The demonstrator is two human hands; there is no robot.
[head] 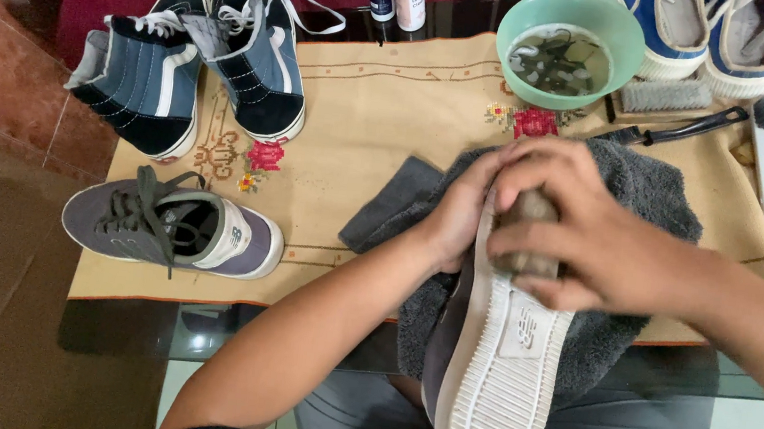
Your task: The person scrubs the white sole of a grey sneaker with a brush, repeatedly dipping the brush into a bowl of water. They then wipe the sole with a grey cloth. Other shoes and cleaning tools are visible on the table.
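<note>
Sneaker (492,387) sole-up in both hands, w/ bowl (570,47) & brushes (684,128) behind.

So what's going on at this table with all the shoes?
A person holds a grey sneaker with a white ribbed sole sole-up over a dark grey towel. The left hand steadies the toe end, while the right hand presses a small brownish brush or pad against the sole. Its mate, a grey laced sneaker, lies on the beige embroidered mat near a green bowl of soaking laces.
</note>
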